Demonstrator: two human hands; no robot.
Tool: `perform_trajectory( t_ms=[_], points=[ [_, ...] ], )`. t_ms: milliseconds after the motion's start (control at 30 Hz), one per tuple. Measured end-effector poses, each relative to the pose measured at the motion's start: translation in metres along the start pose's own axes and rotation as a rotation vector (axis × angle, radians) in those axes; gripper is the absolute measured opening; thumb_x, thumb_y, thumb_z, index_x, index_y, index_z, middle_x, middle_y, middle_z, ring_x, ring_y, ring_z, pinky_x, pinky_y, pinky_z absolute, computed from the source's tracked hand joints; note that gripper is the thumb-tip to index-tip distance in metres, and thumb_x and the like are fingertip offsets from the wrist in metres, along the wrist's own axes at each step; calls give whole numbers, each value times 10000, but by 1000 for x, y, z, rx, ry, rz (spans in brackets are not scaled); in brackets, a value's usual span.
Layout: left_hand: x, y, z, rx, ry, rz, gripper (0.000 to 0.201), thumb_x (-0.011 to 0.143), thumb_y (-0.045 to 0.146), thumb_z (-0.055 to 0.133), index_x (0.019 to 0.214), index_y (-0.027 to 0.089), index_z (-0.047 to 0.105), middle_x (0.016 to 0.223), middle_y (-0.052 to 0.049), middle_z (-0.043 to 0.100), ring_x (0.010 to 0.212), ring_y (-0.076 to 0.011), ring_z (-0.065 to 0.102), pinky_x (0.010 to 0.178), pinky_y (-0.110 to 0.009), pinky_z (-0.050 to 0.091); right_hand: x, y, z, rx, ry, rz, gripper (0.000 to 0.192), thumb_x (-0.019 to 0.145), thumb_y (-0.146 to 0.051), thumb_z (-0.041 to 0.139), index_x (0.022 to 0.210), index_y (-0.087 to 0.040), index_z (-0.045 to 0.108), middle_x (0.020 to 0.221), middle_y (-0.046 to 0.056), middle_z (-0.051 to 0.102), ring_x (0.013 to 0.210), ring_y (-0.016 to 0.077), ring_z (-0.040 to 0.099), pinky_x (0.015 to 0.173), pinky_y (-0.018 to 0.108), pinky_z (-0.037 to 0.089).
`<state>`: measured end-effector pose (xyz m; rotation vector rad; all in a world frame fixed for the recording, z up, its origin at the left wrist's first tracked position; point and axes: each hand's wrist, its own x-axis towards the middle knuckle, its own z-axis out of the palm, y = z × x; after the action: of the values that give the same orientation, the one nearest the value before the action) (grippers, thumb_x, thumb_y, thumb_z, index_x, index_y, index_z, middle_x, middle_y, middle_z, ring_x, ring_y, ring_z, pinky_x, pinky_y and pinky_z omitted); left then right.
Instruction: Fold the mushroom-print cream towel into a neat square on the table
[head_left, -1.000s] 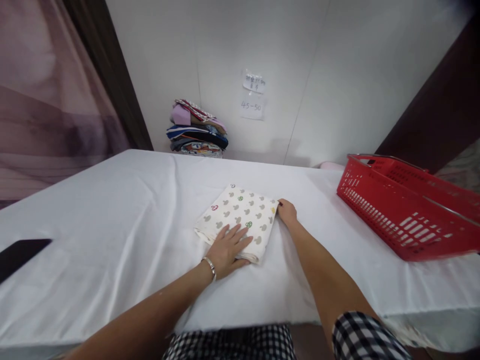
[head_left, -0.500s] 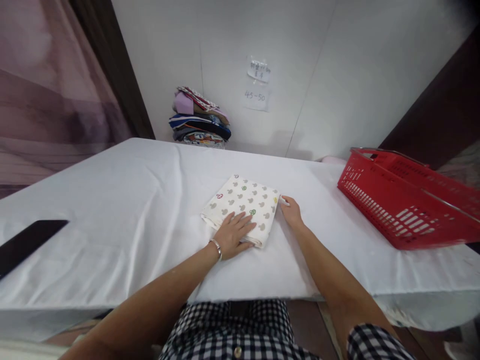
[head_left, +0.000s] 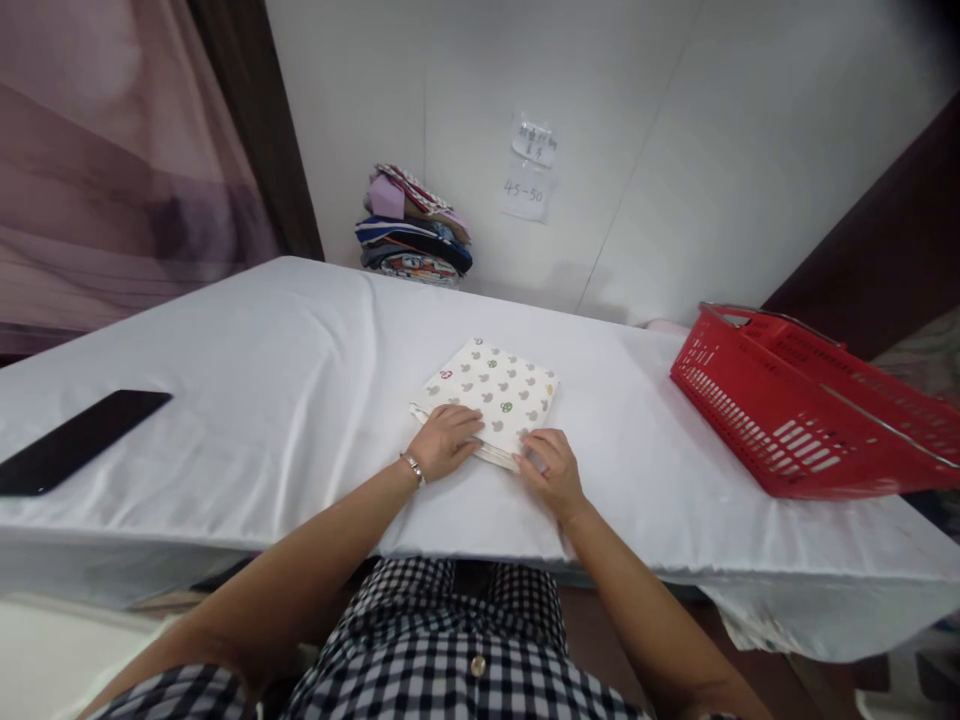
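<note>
Both hands have shifted since a second ago: the right hand (head_left: pixel 551 470) has left the far right corner of the cloth (head_left: pixel 491 398) and come to its near edge, and the left hand (head_left: pixel 444 441) has slid back from flat on top to that same edge. The camera has also leaned closer and lower.

The cloth, white with small mushroom prints, lies folded into a neat rectangle near the middle of the table (head_left: pixel 262 370). It looks already folded several times, with layers showing along the near edge. Both hands rest on that edge, fingers curled down over it and touching the fabric. Whether they pinch the layers or only press them, I cannot tell; fingertips are tucked out of sight.

A stack (head_left: pixel 415 235) of folded clothes sits far behind the cloth against the wall. A red basket (head_left: pixel 810 400) stands well to the right of the cloth, its inside hidden and its far end cut off. A phone (head_left: pixel 79 440), dark, lies well to the left of the cloth. Two paper notes (head_left: pixel 527 170) hang on the wall above and behind the cloth; one reads 45-50, the other is too small to read.
</note>
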<state>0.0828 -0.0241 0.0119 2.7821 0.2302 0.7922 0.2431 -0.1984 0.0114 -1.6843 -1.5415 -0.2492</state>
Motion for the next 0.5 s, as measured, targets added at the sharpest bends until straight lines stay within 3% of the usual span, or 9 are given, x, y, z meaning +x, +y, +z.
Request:
perform_trajectory(
  t_ms=[167, 500],
  points=[
    [-1, -1, -3, -20, -9, -19, 256, 843, 298, 446, 1033, 240, 608, 1134, -51, 601, 1068, -206, 499, 936, -421, 360, 0, -8, 9, -132, -89, -42, 212, 805, -275, 537, 982, -203, 627, 951, 80, 585, 923, 212, 505, 821, 380, 414],
    [3, 1, -2, -81, -9, -42, 294, 721, 189, 505, 984, 240, 625, 1083, -32, 616, 1024, -205, 518, 906, -398, 371, 1, -4, 13, -185, -127, -65, 200, 823, -234, 478, 965, -186, 611, 951, 83, 579, 909, 212, 491, 799, 366, 395]
  ],
)
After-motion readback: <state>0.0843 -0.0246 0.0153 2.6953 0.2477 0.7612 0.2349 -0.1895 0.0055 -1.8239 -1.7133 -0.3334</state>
